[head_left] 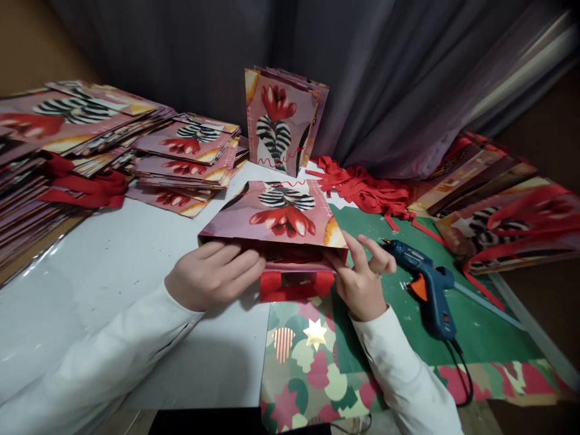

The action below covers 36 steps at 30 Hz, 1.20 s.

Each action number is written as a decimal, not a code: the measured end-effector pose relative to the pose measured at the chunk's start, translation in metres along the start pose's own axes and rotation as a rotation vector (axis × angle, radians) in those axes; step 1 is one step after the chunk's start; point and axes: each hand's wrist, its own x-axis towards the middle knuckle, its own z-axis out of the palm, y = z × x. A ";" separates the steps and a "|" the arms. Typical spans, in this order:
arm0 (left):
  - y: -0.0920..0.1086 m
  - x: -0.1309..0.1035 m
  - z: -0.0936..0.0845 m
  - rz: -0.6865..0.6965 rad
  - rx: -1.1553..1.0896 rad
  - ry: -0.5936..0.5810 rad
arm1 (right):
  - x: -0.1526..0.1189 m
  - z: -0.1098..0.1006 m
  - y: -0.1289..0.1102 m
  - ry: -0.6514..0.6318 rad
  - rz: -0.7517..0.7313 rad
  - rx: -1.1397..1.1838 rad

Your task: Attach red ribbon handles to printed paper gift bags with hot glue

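A pink paper gift bag (pixel 284 211), printed with a red flower and zebra stripes, lies on its side on the table with its mouth facing me. A red ribbon handle (pixel 296 286) hangs out from its lower edge. My left hand (pixel 217 275) grips the bag's left side at the mouth, and its fingertips are partly hidden inside. At the right corner my right hand (pixel 364 279) holds the edge between thumb and fingers, its outer fingers raised and apart.
Another such bag stands upright (pixel 278 121) behind. Stacked flat bags (pixel 185 148) fill the left side. Red ribbons (pixel 362 184) lie in a heap at the back right. A blue glue gun (pixel 426 284) rests on the green sheet (pixel 484 329), near finished bags with handles (pixel 521 226).
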 end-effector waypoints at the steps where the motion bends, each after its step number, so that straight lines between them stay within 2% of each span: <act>1: -0.001 0.003 -0.001 0.019 0.022 -0.003 | 0.000 -0.001 0.001 -0.017 0.009 0.026; 3: -0.003 0.008 -0.002 0.045 0.059 -0.025 | -0.001 -0.001 0.001 0.001 0.028 0.072; 7: -0.002 0.013 -0.002 0.052 0.043 -0.035 | -0.005 0.000 0.000 0.137 0.053 0.103; 13: 0.000 0.014 -0.005 0.018 0.060 -0.044 | -0.012 0.000 -0.013 0.172 0.210 0.077; 15: -0.001 0.017 -0.006 0.024 0.065 -0.054 | -0.012 -0.002 -0.016 0.195 0.217 0.115; 18: -0.002 0.020 -0.007 0.034 0.063 -0.064 | -0.005 -0.006 -0.018 0.093 0.066 0.146; 22: 0.002 0.021 -0.006 0.041 0.054 -0.070 | 0.016 -0.014 -0.021 -0.002 -0.270 -0.009; 24: 0.008 0.020 -0.005 0.046 0.038 -0.092 | 0.026 -0.016 -0.025 -0.107 -0.351 -0.021; 26: 0.015 0.021 -0.004 0.016 0.004 -0.166 | 0.031 -0.015 -0.031 -0.240 -0.343 -0.002; 29: 0.030 0.025 -0.003 -0.100 -0.039 -0.316 | 0.032 -0.011 -0.039 -0.377 -0.250 -0.014; 33: 0.045 0.031 0.000 -0.183 -0.070 -0.375 | 0.032 -0.011 -0.041 -0.500 -0.224 -0.027; 36: 0.047 0.034 0.001 -0.226 -0.075 -0.412 | 0.036 -0.016 -0.036 -0.614 -0.200 -0.021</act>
